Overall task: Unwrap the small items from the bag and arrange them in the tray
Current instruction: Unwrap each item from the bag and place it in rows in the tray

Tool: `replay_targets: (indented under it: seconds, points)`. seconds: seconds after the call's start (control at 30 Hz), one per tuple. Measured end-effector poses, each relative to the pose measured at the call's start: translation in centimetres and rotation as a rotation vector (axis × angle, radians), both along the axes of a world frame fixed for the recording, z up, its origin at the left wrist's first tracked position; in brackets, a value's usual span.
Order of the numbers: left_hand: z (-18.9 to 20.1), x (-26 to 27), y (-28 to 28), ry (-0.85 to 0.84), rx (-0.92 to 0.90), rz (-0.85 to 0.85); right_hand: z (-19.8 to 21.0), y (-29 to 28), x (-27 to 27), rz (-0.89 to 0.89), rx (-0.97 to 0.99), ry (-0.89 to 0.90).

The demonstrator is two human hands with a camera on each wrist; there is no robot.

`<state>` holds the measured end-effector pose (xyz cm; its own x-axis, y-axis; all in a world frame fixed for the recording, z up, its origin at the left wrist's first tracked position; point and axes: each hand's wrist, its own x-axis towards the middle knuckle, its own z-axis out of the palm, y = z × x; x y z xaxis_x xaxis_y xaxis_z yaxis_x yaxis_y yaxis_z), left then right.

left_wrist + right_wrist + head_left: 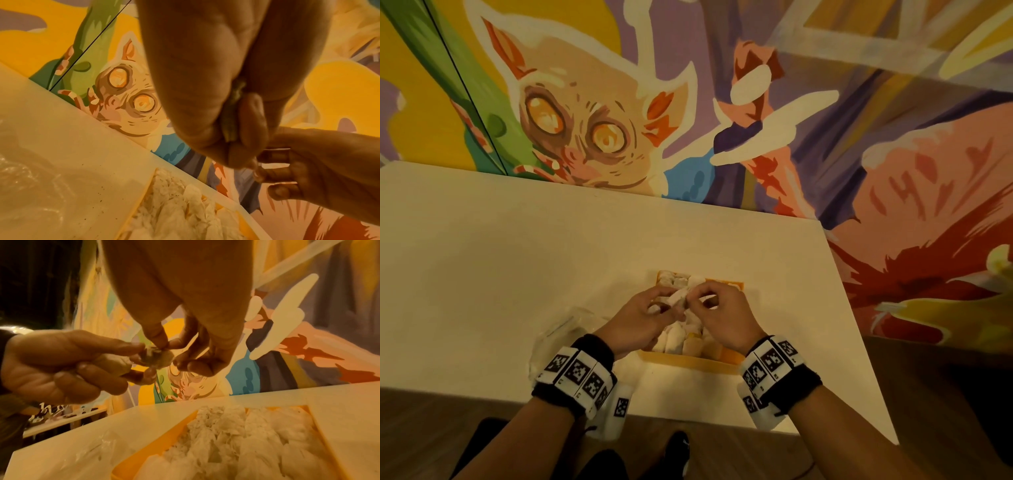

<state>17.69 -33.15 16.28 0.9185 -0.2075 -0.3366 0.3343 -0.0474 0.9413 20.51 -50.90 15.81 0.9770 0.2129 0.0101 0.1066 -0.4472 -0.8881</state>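
Observation:
Both hands hover above the yellow tray (681,359), sharing one small pale wrapped item (678,297). My left hand (654,308) grips the item (156,357) with curled fingers. My right hand (702,301) pinches its wrapper between thumb and forefinger. The tray (144,449) holds several white fibrous pieces (236,443), packed side by side. In the left wrist view a pale strip of the item (230,129) shows in the crease of my left hand (232,146), with the tray's pieces (180,209) below. A clear plastic bag (558,339) lies crumpled left of the tray.
The white table (500,274) stands against a painted mural wall (688,120). Its near edge runs just under my wrists, its right edge slants past the tray. Wood floor and dark shoes (674,452) show below.

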Motion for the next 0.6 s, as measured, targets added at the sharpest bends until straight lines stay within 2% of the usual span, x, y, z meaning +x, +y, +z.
replay_targets:
  seconds: [0.13,0.3,0.4,0.6]
  points:
    - [0.2,0.3,-0.4,-0.247,0.183,0.154,-0.1,-0.1,-0.2,-0.103,0.124,0.045]
    - [-0.2,1.0,-0.2,-0.344,0.283,0.229,-0.8,0.1,-0.5,-0.1,0.163,0.038]
    - [-0.2,1.3,0.1,-0.401,0.328,0.233,-0.6,0.1,-0.5,-0.067,0.198,0.068]
    - [0.1,1.5,0.3,-0.469,0.348,0.145,0.1,0.0,0.3,-0.041,0.138,-0.074]
